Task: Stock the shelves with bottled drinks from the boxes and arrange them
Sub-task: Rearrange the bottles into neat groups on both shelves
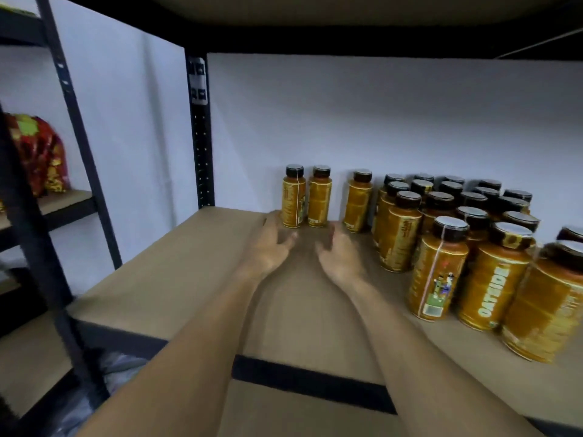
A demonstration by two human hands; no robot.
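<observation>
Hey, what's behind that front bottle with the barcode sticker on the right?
Behind the front bottle stand more rows of matching black-capped bottles, back to the white wall. The rear ones show only caps; their bodies are covered.

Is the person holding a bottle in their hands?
No, the left hand and right hand are both empty, fingers loose, close to the two back bottles on the shelf.

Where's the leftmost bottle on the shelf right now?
Head view: the leftmost bottle stands upright at the back of the shelf, near the white wall, just left of a second bottle and beyond the left hand.
</observation>
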